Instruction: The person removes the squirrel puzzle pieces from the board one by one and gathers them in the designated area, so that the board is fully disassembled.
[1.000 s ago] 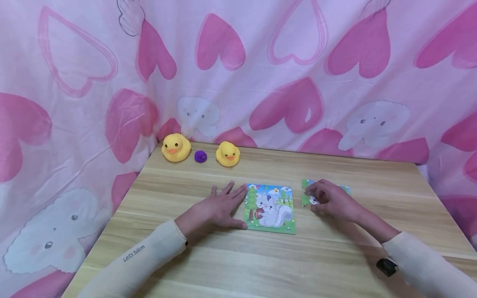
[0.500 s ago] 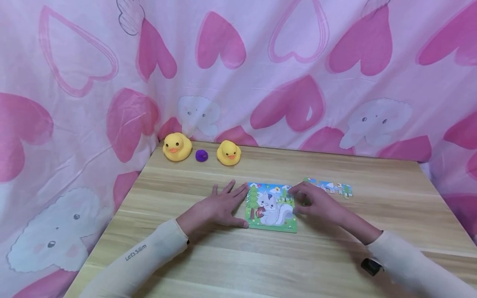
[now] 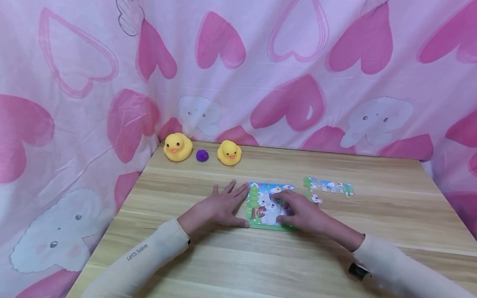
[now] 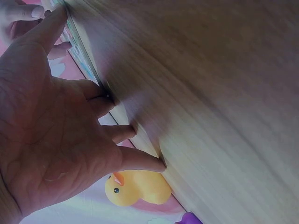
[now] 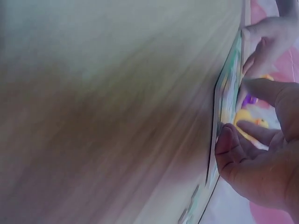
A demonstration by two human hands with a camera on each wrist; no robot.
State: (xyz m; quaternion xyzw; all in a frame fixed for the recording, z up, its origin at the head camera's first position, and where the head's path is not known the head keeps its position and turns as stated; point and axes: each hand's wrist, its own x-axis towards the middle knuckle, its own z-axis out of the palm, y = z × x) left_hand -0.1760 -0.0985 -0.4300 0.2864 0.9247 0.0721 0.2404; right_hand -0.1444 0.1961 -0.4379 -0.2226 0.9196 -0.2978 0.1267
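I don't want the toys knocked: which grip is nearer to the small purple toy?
Left. The left grip lies on the person's side of the purple toy and slightly right of it; the right grip is farther right, at the squirrel picture.

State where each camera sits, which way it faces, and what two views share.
Head: worn on the head, facing forward and down at the table and puzzle board; left hand and right hand show.
Left wrist: worn there, facing past the palm along the table; the left hand shows large, part of the right hand at top left.
Right wrist: worn there, facing past the right hand along the puzzle board; the left hand shows beyond.
Shared: both wrist views show both hands and the purple toy.
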